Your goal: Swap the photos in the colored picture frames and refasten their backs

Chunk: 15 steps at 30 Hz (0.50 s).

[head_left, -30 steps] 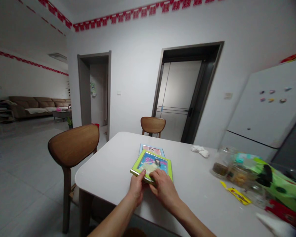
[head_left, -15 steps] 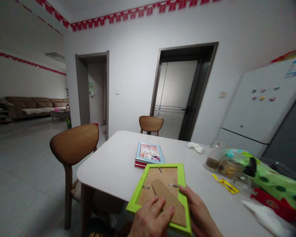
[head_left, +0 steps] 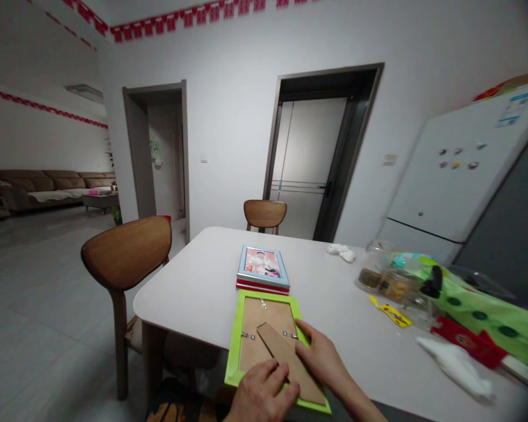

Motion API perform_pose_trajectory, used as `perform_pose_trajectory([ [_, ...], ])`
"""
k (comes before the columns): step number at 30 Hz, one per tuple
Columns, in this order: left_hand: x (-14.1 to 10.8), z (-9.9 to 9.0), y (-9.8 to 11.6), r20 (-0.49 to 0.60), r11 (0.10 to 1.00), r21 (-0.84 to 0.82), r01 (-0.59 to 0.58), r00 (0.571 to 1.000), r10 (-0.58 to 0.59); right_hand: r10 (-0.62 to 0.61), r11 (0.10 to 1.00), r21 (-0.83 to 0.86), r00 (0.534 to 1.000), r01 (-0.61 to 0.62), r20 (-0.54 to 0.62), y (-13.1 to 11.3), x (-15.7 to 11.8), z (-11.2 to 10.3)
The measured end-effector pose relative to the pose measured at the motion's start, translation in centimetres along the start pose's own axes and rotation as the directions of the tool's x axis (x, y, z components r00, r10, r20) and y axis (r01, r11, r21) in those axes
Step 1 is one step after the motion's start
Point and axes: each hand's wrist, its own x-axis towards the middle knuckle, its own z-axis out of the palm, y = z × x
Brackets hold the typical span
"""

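A lime-green picture frame [head_left: 234,346] lies back side up at the table's near edge, its brown backing board and metal clips showing. A brown stand strip [head_left: 290,360] runs diagonally across the backing. My left hand [head_left: 264,390] rests on the lower part of the frame, fingers bent over the stand's edge. My right hand [head_left: 321,354] grips the frame's right side, its fingertips over the border near the right clip. Just beyond sits a stack of frames, a light blue one [head_left: 264,278] with a photo on top and red below.
White table [head_left: 189,281]; wooden chairs at left [head_left: 129,252] and far side [head_left: 265,214]. To the right are glass jars [head_left: 369,275], a yellow packet [head_left: 393,313], a red item [head_left: 469,341], a green bag [head_left: 479,310] and white tissues [head_left: 341,252].
The green frame has turned straighter and now sits closer to the stack, lower and flatter. My right hand has shifted from its side edge onto its right border. The view has shifted slightly.
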Motion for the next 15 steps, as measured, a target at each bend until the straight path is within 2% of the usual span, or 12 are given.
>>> perform_pose_trajectory([
  [2, -0.2, 0.2, 0.0, 0.045, 1.000, -0.024, 0.012, 0.999, -0.011, -0.048, 0.977, -0.207, 0.999, 0.044, -0.018, 0.4, 0.0, 0.3],
  [5, -0.1, -0.3, 0.0, 0.150, 0.994, -0.096, 0.047, 0.988, -0.032, -0.092, 0.929, -0.361, 0.996, 0.077, -0.024, 0.6, -0.3, 0.6],
  [8, 0.0, -1.9, -0.6, 0.274, 0.977, -0.179, 0.118, 0.959, -0.066, -0.126, 0.912, -0.397, 0.992, 0.103, -0.032, 0.5, -0.5, 0.7],
  [10, -0.2, -3.1, -1.3, 0.343, 0.957, -0.180, 0.226, 0.927, -0.154, -0.144, 0.907, -0.404, 0.989, 0.121, -0.028, 0.4, -0.3, 0.6],
  [13, -0.7, -4.4, -2.6, 0.393, 0.909, -0.156, 0.388, 0.868, -0.303, -0.150, 0.905, -0.402, 0.989, 0.138, 0.002, 0.1, 0.1, 0.5],
  [15, -1.0, -4.7, -3.1, 0.408, 0.886, -0.172, 0.430, 0.850, -0.333, -0.137, 0.902, -0.412, 0.991, 0.127, 0.004, -0.1, 0.4, 0.6],
])
